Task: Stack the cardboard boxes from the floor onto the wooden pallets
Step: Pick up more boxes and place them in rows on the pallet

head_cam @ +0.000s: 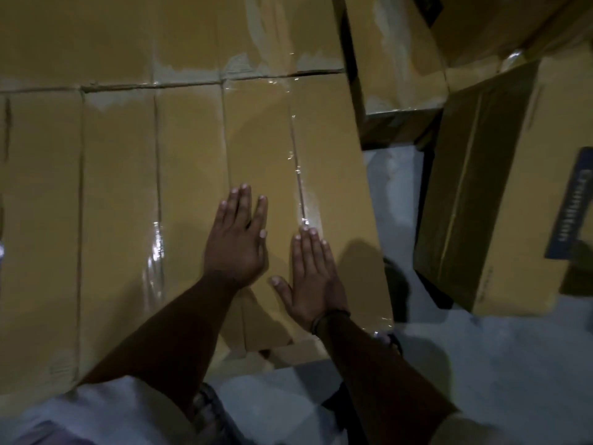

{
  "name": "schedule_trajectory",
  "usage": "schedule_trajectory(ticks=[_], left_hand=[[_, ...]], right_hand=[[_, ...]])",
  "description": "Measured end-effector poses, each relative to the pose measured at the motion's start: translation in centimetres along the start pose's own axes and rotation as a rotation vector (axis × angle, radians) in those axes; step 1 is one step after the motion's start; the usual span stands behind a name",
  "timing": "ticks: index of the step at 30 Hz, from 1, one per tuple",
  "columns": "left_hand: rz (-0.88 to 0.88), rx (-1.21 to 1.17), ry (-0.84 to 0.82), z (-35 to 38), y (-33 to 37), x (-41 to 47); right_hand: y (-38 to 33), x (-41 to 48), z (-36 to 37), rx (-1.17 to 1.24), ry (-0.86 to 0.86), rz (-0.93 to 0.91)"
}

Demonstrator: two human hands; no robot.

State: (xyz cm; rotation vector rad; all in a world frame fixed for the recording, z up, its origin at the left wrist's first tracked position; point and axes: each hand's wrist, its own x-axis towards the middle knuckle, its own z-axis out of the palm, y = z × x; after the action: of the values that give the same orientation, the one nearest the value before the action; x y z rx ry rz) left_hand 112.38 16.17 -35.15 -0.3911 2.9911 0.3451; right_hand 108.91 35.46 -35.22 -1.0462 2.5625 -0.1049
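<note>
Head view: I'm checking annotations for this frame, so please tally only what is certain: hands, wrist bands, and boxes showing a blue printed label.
Hands: 2, the left hand and the right hand, both flat on the taped box
Wrist bands: 1, the wrist band on the right wrist
Boxes with a blue label: 1, the blue-label box
Total: 4

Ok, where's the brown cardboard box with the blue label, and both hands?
Brown cardboard box with the blue label [494,187]: head view, bare side.
Left hand [236,242]: head view, its back.
Right hand [311,279]: head view, its back.
</note>
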Motion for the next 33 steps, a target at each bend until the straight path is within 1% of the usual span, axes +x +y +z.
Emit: schedule_trajectory(ticks=[4, 6, 7, 9, 11, 13, 15, 17, 20, 22, 24, 26, 28, 29, 31, 33], left_hand=[[-0.05, -0.023, 0.0, -0.6, 1.2, -0.3], [-0.087, -0.091, -0.004, -1.2, 2.7, -0.5], [-0.07, -0.124, -0.01, -1.5, 3.9, -0.7], [0.04, -0.16, -0.016, -2.3, 7.7, -1.0], [0.137, -0.197, -0.023, -2.6, 12.2, -0.6], [0.184, -0.243, -0.032, -2.4, 16.9, 0.3], [0.226, -0.286, -0.046, -2.0, 21.6, 1.8], [0.282, -0.331, -0.055, -1.6, 26.0, 3.8], [0.396, -0.372, -0.077, -0.7, 32.4, 7.0], [0.431, -0.391, -0.098, 0.3, 36.3, 9.0], [0.407, -0.394, -0.122, 1.7, 39.4, 10.8], [0.355, -0.392, -0.164, 3.3, 41.6, 12.0], [0.307, -0.39, -0.19, 4.7, 43.1, 12.6], [0.289, -0.393, -0.2, 5.2, 43.7, 12.7], [0.268, -0.395, -0.21, 6.1, 44.4, 12.8], [0.24, -0.389, -0.203, 6.4, 44.6, 12.6]], right_hand=[[0.4, -0.3, -1.2, 0.039, -0.028, -0.023], [1.7, -1.4, -2.0, 0.035, -0.021, -0.042], [2.9, -2.3, -2.3, 0.035, 0.001, -0.029], [6.0, -4.8, -3.1, 0.093, 0.073, 0.084], [9.7, -7.4, -3.8, 0.182, 0.13, 0.267], [14.1, -9.6, -4.7, 0.231, 0.185, 0.448], [19.3, -11.1, -5.8, 0.231, 0.205, 0.6], [24.9, -12.1, -7.1, 0.241, 0.223, 0.692], [32.9, -12.4, -9.1, 0.219, 0.266, 0.759], [37.6, -11.9, -9.6, 0.239, 0.277, 0.819], [41.5, -11.0, -9.8, 0.312, 0.27, 0.897], [44.8, -9.9, -9.6, 0.412, 0.205, 0.974], [46.9, -8.8, -9.1, 0.507, 0.14, 1.032], [47.5, -8.3, -8.7, 0.559, 0.138, 1.051], [47.7, -7.7, -8.2, 0.666, 0.204, 1.073], [46.4, -7.8, -7.8, 0.654, 0.343, 1.058]])
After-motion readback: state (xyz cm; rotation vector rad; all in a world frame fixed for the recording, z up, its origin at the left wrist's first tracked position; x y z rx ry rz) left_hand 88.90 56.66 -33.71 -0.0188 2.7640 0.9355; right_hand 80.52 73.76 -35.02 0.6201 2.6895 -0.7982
